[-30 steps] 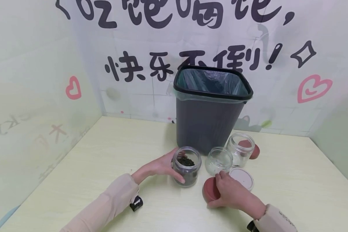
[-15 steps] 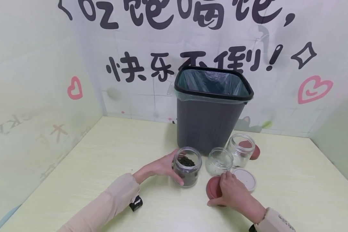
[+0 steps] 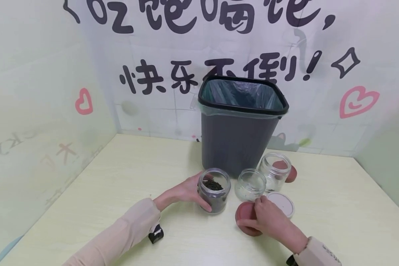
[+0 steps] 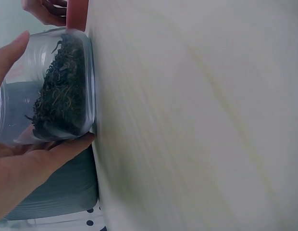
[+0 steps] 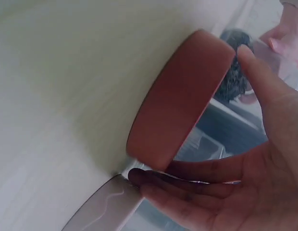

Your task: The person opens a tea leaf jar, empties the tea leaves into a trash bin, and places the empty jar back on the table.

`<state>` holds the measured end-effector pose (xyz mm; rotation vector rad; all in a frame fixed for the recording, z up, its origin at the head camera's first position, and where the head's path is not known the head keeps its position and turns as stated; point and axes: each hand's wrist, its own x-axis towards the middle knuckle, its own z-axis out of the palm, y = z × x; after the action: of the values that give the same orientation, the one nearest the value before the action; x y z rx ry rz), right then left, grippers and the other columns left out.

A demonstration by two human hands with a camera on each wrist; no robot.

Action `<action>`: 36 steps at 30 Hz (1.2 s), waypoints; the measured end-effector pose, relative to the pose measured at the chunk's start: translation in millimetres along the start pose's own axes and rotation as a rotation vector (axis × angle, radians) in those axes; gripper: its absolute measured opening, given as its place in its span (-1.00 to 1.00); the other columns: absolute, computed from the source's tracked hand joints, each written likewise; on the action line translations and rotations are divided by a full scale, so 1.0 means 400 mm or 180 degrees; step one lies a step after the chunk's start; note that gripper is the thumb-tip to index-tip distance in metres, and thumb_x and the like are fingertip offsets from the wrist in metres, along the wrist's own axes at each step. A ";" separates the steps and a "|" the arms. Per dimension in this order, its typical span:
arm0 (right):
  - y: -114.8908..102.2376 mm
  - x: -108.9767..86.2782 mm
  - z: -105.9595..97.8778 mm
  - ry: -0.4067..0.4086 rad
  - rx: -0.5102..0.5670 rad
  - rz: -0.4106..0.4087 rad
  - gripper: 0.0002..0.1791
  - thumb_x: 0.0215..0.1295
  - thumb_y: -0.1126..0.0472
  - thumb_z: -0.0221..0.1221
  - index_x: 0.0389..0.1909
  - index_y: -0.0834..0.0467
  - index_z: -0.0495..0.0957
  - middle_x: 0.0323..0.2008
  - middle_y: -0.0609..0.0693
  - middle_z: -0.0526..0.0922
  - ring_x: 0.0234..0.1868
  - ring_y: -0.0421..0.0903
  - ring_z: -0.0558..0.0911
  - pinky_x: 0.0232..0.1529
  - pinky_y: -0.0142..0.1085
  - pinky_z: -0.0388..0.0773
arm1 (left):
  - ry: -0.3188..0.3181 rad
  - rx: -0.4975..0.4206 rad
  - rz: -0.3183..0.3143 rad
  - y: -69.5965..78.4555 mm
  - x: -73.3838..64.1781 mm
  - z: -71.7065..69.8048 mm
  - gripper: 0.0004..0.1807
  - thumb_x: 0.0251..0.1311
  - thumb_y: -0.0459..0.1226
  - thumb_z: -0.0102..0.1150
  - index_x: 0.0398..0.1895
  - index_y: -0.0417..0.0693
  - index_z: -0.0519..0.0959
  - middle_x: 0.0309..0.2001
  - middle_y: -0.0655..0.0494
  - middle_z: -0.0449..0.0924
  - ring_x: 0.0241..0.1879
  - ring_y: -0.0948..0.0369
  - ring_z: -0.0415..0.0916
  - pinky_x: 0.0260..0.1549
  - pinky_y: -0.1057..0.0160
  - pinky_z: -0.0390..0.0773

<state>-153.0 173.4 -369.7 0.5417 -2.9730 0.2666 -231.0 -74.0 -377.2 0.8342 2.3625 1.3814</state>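
My left hand (image 3: 187, 190) holds a clear glass jar (image 3: 216, 205) around its side, thumb at the front. Dark, curled dried leaves (image 4: 65, 89) lie in the jar, which stands on the table without a lid. My right hand (image 3: 269, 220) is at a round red-brown lid (image 3: 244, 211) lying on the table. Its fingertips touch the lid's far edge, while the thumb reaches over the lid, its tip slightly off the rim in the right wrist view. Just beside those fingers lies a pale lid (image 3: 282, 205).
A lower open glass jar (image 3: 251, 188) and a taller one (image 3: 275, 173) stand behind my right hand. Another red-brown lid (image 3: 291, 174) is by the taller jar. A dark grey bin (image 3: 236, 144) with a bag liner stands behind them, before the printed wall (image 3: 153, 114).
The red-brown lid has gone from tilted to flat on the table and slid slightly right. My right thumb has lifted over it. The left hand keeps its hold on the jar.
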 end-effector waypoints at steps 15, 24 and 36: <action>0.077 0.046 -0.119 0.0400 0.1056 0.0238 -0.65 0.16 -0.01 0.13 -0.50 0.23 0.55 -0.60 -0.06 0.58 -0.53 -0.21 0.54 -0.45 -0.29 0.49 | 0.0284 -0.0064 -0.0172 -0.005 -0.019 -0.027 0.04 -0.53 -0.28 0.54 0.21 -0.13 0.20 0.04 0.04 0.42 0.07 0.09 0.32 0.09 -0.01 0.23; 0.118 0.105 -0.237 0.0438 0.1594 0.0618 -0.33 0.29 -0.18 -0.14 -0.03 0.41 0.35 -0.36 0.23 0.60 -0.37 0.04 0.63 -0.48 -0.22 0.54 | 0.0696 0.0073 -0.0494 0.002 -0.033 -0.091 0.00 -0.50 -0.21 0.53 0.18 -0.10 0.24 0.00 -0.01 0.43 0.06 0.04 0.32 0.06 -0.01 0.28; 0.144 0.201 -0.382 0.0294 0.2214 0.0995 -0.03 0.21 -0.36 -0.43 0.24 0.48 -0.04 0.05 0.44 0.29 0.03 0.27 0.41 -0.05 -0.09 0.41 | 0.1289 -0.0073 -0.0398 0.097 -0.021 -0.247 0.05 -0.40 -0.29 0.48 0.26 -0.10 0.08 0.16 -0.14 0.23 0.15 -0.04 0.20 0.07 -0.07 0.26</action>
<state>-237.3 228.4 -217.8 0.0944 -2.7986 1.3328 -261.1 -133.7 -294.5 0.4191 2.6296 1.6468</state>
